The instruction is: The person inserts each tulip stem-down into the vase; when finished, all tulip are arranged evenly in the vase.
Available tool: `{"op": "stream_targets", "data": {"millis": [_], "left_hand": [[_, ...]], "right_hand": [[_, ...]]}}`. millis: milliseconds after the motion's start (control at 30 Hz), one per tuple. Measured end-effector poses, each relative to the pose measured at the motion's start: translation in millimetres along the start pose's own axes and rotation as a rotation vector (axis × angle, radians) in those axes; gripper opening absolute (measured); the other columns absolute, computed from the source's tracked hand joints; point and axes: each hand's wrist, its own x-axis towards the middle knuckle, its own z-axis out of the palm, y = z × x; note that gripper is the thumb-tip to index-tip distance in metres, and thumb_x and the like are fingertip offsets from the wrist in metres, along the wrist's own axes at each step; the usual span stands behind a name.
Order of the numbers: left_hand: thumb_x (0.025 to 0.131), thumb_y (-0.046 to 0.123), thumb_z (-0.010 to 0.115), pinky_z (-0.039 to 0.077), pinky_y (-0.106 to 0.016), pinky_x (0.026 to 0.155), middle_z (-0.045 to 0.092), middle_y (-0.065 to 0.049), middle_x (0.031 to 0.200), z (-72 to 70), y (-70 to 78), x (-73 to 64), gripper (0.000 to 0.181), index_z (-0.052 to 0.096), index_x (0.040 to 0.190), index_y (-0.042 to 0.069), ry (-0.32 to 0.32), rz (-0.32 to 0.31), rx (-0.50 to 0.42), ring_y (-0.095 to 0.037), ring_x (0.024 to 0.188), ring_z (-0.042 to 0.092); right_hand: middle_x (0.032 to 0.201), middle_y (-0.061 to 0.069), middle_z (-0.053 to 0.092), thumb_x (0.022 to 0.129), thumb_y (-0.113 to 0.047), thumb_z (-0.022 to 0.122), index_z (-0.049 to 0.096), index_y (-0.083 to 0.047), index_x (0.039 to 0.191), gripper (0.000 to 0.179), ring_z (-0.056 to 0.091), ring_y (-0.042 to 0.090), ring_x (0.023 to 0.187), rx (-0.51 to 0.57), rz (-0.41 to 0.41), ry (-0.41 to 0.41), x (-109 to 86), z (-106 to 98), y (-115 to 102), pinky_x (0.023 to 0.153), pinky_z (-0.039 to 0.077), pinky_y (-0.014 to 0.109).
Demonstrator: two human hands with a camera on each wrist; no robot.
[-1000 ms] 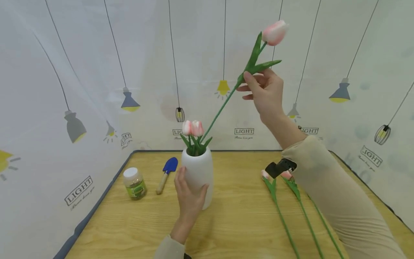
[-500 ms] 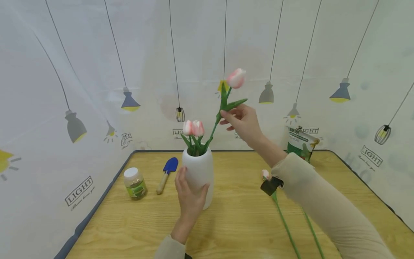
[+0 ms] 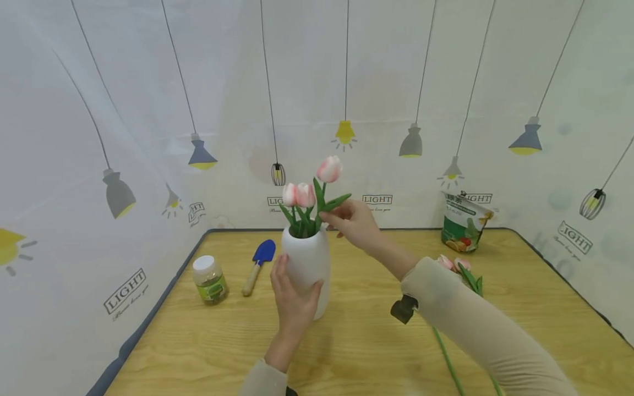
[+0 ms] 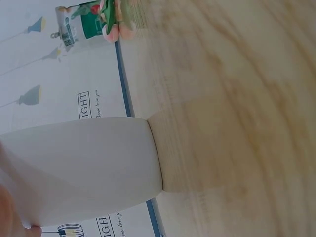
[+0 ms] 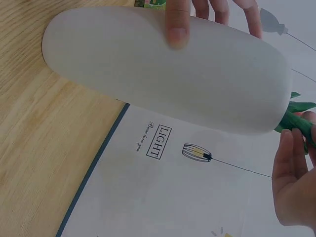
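Observation:
My left hand (image 3: 294,302) holds the white vase (image 3: 308,258) low on its near side, thumb and fingers spread round the body. Two pink-and-white tulips (image 3: 299,195) stand in the vase. Between thumb and fingers, my right hand (image 3: 356,223) pinches a third tulip (image 3: 329,169) by its leafy stem just above the rim. That tulip's lower stem is inside the vase, out of sight, and its bloom sits higher than the others. In the right wrist view, the right hand (image 5: 296,180) grips green stem and leaves (image 5: 296,123) at the vase mouth.
More tulips (image 3: 453,264) lie on the wooden table (image 3: 366,341) at right, partly covered by my right sleeve. A green-and-white pouch (image 3: 462,225) stands behind them. To the left are a blue trowel (image 3: 258,264) with wooden handle and a white-lidded jar (image 3: 210,280).
My right hand has come down and left with the tulip, sliding its stem deeper into the vase. The left hand has kept its hold on the vase. The pouch has come into view.

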Motion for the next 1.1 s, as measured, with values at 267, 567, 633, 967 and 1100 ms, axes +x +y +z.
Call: {"op": "stream_targets", "data": {"millis": [267, 567, 633, 967, 1100], "left_hand": [[0.063, 0.014, 0.078, 0.04, -0.058, 0.091, 0.03, -0.023, 0.132, 0.0, -0.9, 0.4, 0.088, 0.026, 0.133, 0.002, 0.004, 0.016, 0.001, -0.038, 0.122, 0.034], [0.064, 0.013, 0.078, 0.04, -0.058, 0.091, 0.03, -0.022, 0.133, -1.1, 0.2, 0.3, 0.089, 0.026, 0.134, 0.003, -0.009, 0.003, 0.001, -0.038, 0.123, 0.033], [0.063, 0.013, 0.078, 0.04, -0.058, 0.091, 0.03, -0.022, 0.132, -0.7, -0.3, 0.0, 0.089, 0.026, 0.135, 0.004, -0.007, 0.001, 0.001, -0.038, 0.123, 0.033], [0.064, 0.014, 0.078, 0.041, -0.058, 0.09, 0.031, -0.022, 0.131, -0.2, -0.1, -1.3, 0.088, 0.027, 0.134, 0.003, 0.002, 0.012, -0.005, -0.038, 0.121, 0.034], [0.063, 0.013, 0.079, 0.04, -0.058, 0.091, 0.031, -0.022, 0.131, -0.5, 0.1, -0.2, 0.089, 0.026, 0.134, 0.003, 0.004, 0.012, -0.003, -0.038, 0.121, 0.034]], "right_hand": [[0.086, 0.012, 0.066, 0.081, -0.025, 0.063, 0.064, -0.007, 0.094, 0.022, 0.059, 0.023, 0.074, -0.014, 0.052, -0.025, 3.4, 7, 4, 0.054, 0.053, 0.031], [0.08, 0.007, 0.062, 0.081, -0.025, 0.063, 0.065, -0.007, 0.086, 0.019, 0.052, 0.014, 0.068, -0.035, 0.059, -0.003, -0.6, 14, 8, 0.051, 0.05, 0.027], [0.078, 0.006, 0.06, 0.08, -0.025, 0.064, 0.065, -0.007, 0.083, 0.019, 0.051, 0.014, 0.065, -0.055, 0.074, 0.009, -2.4, 15, 10, 0.05, 0.049, 0.026], [0.097, 0.008, 0.057, 0.077, -0.034, 0.066, 0.064, -0.009, 0.091, 0.029, 0.054, 0.013, 0.072, -0.039, 0.12, -0.023, -8.5, 13, 16, 0.053, 0.051, 0.028], [0.096, 0.01, 0.063, 0.08, -0.031, 0.064, 0.064, -0.009, 0.095, 0.027, 0.057, 0.013, 0.072, -0.026, 0.096, -0.004, -13.4, 1, 28, 0.051, 0.05, 0.028]]}}
